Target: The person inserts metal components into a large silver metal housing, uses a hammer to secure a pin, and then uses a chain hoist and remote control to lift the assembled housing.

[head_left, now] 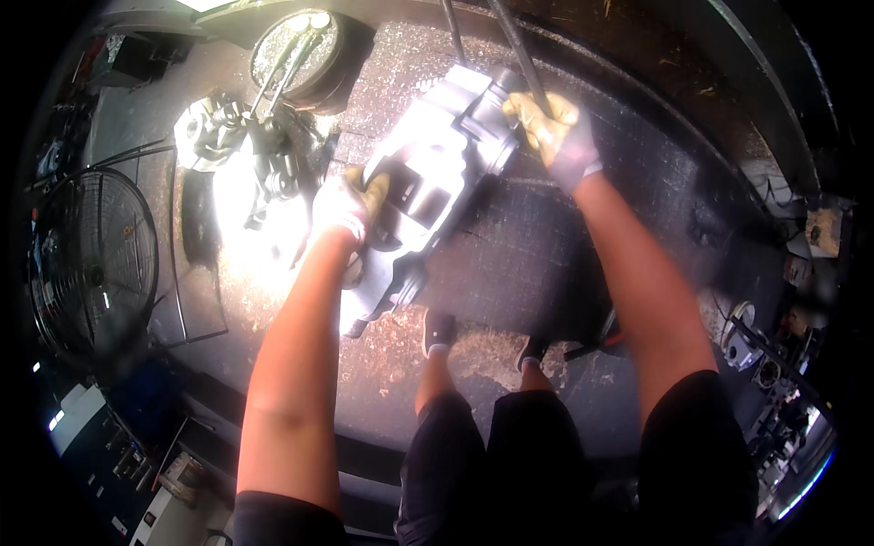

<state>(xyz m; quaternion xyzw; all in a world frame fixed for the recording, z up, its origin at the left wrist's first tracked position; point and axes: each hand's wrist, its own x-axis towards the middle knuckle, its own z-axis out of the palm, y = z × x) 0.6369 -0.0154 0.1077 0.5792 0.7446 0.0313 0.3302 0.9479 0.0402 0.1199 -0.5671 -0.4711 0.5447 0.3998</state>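
Note:
A large silver-grey metal casting (428,168), shaped like a housing with an open cavity, is tilted diagonally in front of me. My left hand (350,202), in a pale work glove, is closed on the casting's left edge beside the cavity. At the casting's upper right end is my right hand (557,135), gloved in yellow and white. Its fingers are curled round the lower end of a dark bar (517,50) that comes down from the top of view. A second dark bar (453,29) reaches toward the casting's top end. Glare washes out the casting's left side.
A round drum (332,73) with long tools across it stands at the upper left. Brightly lit metal parts (259,150) are below it. A large black fan (96,268) is at far left. Metal chips litter the floor (391,364) near my feet. Several machine parts (745,337) line the right.

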